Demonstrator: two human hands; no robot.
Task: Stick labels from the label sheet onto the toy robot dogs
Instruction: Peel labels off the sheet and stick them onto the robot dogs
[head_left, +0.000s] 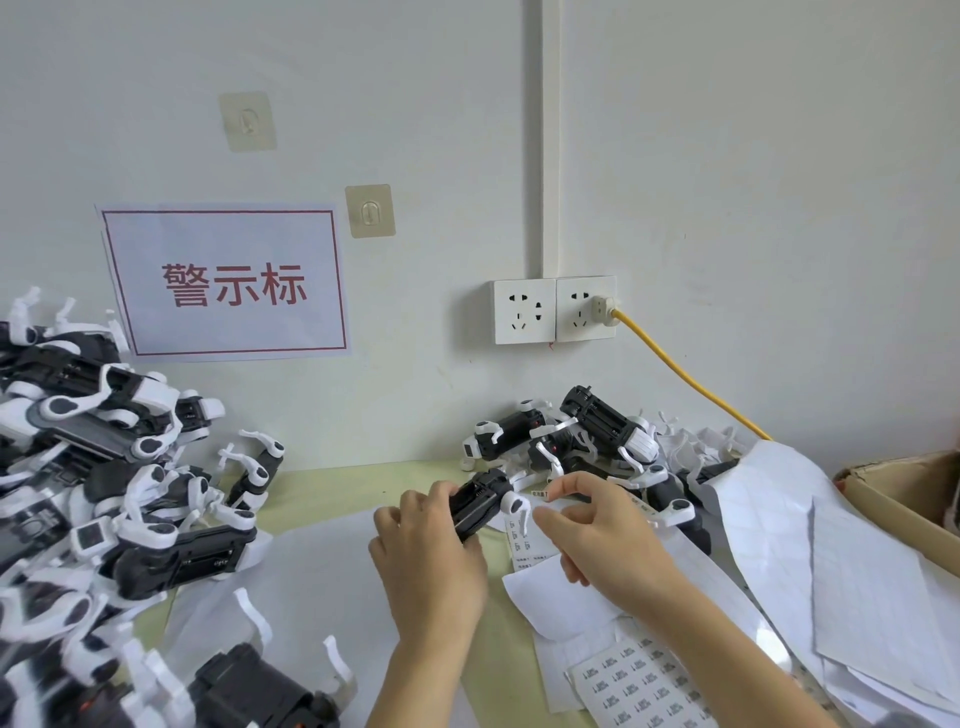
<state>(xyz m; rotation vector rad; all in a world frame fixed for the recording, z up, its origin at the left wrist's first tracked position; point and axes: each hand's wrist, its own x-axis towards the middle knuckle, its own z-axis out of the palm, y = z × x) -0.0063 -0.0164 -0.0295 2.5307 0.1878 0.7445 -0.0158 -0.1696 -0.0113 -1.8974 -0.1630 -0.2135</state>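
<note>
A label sheet (644, 680) w/ rows of small printed labels is seen nearest the camera, lying at bottom right on the pale table (332, 483), partly under the right forearm. Blank backing sheets (878, 582) are spread to its right, w/ a cardboard box (904, 499) at the far right edge. At bottom left a black-and-white toy dog (244, 691) is cut off by the frame edge.

Mid-table, a toy robot dog (475, 501) is gripped by the left hand (431, 551), fingers curled over its black body, underside turned up. The right hand (597, 525) is held just beside it, thumb and forefinger pinched together near the dog's white leg; whether a label is between them can't be told, too small. A narrow strip of labels (522, 545) lies under and between both hands.

To the left a large pile of dogs (104, 467) is stacked vs. the wall; a smaller pile (587, 441) is seen behind the hands, right of centre.

On the wall beyond: a red-bordered sign (228, 283) w/ red characters, two adhesive hooks (370, 210), a double socket (553, 310) w/ a plug and yellow cable (691, 382) running down to the right.
</note>
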